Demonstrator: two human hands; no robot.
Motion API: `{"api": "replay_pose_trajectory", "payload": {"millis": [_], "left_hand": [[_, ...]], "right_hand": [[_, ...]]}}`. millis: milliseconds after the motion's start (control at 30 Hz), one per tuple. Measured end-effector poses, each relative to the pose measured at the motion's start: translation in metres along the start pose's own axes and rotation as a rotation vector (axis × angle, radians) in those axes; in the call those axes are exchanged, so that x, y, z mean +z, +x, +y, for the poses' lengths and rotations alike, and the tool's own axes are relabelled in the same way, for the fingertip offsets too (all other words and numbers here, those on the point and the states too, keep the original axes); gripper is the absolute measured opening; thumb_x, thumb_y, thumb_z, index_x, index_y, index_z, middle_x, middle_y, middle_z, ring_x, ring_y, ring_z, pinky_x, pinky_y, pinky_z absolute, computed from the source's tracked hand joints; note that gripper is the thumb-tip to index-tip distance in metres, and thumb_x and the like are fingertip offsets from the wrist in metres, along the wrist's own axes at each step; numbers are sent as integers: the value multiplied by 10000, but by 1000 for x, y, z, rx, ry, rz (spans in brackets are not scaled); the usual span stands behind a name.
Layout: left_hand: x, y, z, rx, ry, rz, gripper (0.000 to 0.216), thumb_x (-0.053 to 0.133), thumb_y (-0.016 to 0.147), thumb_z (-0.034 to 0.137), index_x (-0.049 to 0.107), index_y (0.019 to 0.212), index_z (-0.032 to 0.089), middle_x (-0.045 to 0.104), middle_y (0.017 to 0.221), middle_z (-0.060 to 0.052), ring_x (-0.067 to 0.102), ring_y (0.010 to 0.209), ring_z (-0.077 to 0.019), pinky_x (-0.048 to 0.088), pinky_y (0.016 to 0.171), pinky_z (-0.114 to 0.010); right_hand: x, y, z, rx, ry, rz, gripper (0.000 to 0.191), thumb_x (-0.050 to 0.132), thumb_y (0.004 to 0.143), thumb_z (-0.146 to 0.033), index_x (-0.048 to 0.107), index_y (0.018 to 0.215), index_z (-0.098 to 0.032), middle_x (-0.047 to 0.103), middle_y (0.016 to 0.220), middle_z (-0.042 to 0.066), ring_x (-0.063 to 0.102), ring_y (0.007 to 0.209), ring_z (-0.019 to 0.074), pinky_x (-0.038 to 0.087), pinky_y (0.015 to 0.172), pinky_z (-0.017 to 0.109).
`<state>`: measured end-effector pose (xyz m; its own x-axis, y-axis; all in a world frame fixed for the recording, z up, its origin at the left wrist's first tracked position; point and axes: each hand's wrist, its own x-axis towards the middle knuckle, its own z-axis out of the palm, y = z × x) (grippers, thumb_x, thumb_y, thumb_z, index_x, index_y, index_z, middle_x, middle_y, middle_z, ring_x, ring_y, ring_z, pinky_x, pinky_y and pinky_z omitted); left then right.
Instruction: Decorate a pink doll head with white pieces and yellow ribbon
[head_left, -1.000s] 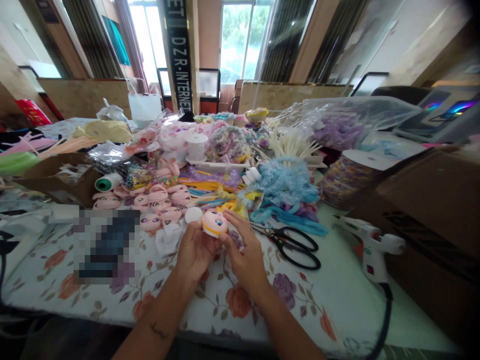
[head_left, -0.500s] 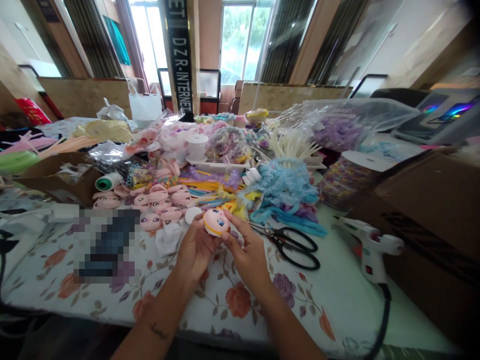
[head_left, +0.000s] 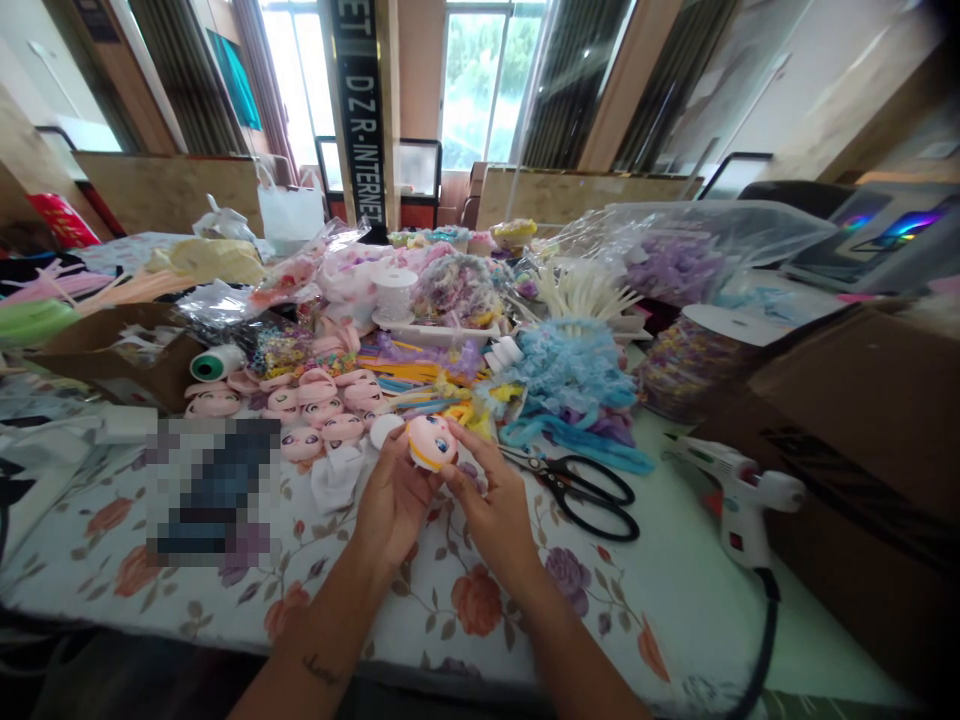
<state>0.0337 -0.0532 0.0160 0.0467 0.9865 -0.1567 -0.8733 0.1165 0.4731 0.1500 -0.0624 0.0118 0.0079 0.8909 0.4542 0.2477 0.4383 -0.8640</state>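
A small pink doll head [head_left: 431,441] with painted blue eyes and a yellow band along its lower edge is held up between both hands above the flowered tablecloth [head_left: 225,580]. My left hand [head_left: 390,500] grips it from the left and below. My right hand [head_left: 491,505] pinches its right side with thumb and fingertips. Just behind lie several more pink doll faces [head_left: 322,405] and a white round piece [head_left: 386,428]. Black scissors [head_left: 592,490] rest to the right of my right hand.
A white glue gun [head_left: 739,490] with its black cord stands at the right beside brown cardboard boxes [head_left: 862,420]. Blue and purple lace [head_left: 570,385], ribbon spools [head_left: 394,292], bagged trims and a green thread spool [head_left: 214,365] crowd the back of the table.
The doll head has been turned a little in my fingers, so its face now shows more toward the camera. Both hands stay in nearly the same place.
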Motion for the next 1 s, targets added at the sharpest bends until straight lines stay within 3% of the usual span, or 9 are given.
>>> {"api": "replay_pose_trajectory", "payload": {"millis": [633, 1000], "left_hand": [[-3, 2, 3, -117, -54, -20, 230, 501, 858, 163, 578, 1074, 185, 673, 1026, -66, 658, 860, -187, 564, 639, -288], [-8, 5, 4, -97, -50, -13, 345, 522, 826, 161, 557, 1168, 200, 693, 990, -73, 665, 808, -188, 552, 630, -286]], "right_hand": [[0, 0, 4, 27, 18, -7, 376, 576, 849, -252, 589, 1224, -275, 590, 1274, 43, 508, 1196, 239, 371, 1036, 430], [1, 0, 0, 17, -24, -7, 372, 583, 843, -265, 594, 1216, -272, 608, 1251, 44, 531, 1164, 238, 389, 1019, 432]]}}
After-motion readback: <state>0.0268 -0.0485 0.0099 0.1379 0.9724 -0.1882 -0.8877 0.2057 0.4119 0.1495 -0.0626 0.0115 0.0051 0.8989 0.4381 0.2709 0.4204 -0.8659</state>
